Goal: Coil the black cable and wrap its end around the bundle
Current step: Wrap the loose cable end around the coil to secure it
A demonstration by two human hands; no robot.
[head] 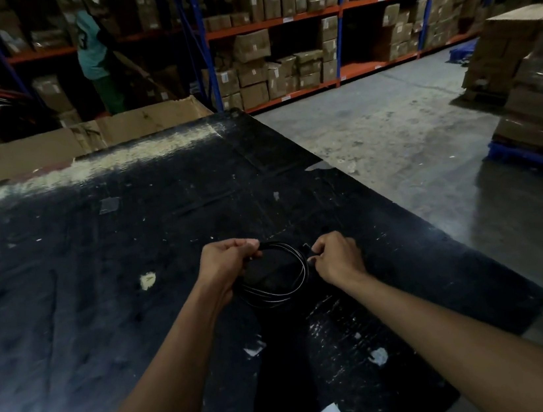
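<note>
The black cable (pixel 299 281) hangs as a round coil of several loops just above the black table (pixel 98 263). My left hand (pixel 226 263) is closed on the coil's upper left side. My right hand (pixel 334 258) pinches the cable's end with its small plug at the coil's upper right. The loops sag down between both hands; the lower strands catch the light.
The table's right edge (pixel 440 239) drops to a grey concrete floor (pixel 391 127). A large open cardboard box (pixel 148 120) stands behind the table. Shelves of cartons (pixel 277 53) line the back, stacked boxes on a blue pallet (pixel 533 157) stand right, and a person (pixel 95 56) stands far left.
</note>
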